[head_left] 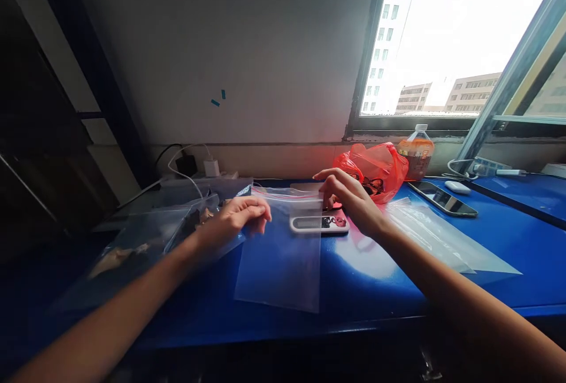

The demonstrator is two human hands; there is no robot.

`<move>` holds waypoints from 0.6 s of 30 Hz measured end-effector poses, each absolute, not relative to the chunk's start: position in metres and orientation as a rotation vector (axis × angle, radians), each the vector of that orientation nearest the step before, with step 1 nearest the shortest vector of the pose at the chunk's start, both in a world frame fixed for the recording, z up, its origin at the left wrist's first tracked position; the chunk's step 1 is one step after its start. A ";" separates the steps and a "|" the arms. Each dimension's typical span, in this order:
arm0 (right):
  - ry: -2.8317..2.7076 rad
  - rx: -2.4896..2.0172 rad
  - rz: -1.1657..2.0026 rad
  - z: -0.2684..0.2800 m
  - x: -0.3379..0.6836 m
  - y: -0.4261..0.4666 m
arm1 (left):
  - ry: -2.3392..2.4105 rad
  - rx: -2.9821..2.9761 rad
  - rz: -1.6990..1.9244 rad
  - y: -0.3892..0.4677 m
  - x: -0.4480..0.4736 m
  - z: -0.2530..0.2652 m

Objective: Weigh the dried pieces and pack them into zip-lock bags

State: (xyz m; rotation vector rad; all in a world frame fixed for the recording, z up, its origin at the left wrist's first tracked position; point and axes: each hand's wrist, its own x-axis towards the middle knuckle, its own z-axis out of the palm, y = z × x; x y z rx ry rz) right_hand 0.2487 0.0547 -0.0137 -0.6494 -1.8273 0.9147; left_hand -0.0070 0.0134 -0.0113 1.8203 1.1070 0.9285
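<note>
A clear zip bag [283, 265] with a red line along its top hangs or lies slanted over the front of the blue table. At its upper right corner, the bent fingers of my right hand [351, 200] are closed on the bag's edge. My left hand [239, 218], slightly blurred, is in front of the bag's upper left side with its fingers curled together; what they hold, if anything, is hidden. Behind the bag lies a pale-rimmed case or tray [340, 227] with small dark and red pieces, seen partly through the plastic.
More clear bags with brownish items [112, 262] lie at left. A red plastic bag [382, 168] and a bottle [418, 150] stand by the window. Flat clear bags [433, 235], a phone [444, 199] and a white earbud case [457, 187] lie at right. A charger [211, 167] sits behind.
</note>
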 end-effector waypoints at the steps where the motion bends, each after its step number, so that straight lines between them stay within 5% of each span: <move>1: -1.854 -0.693 0.901 -0.013 0.250 0.056 | 1.104 1.836 0.879 0.013 -0.003 -0.014; 18: -2.289 -0.732 0.589 -0.027 0.242 0.052 | 1.264 2.040 0.944 0.013 0.004 -0.022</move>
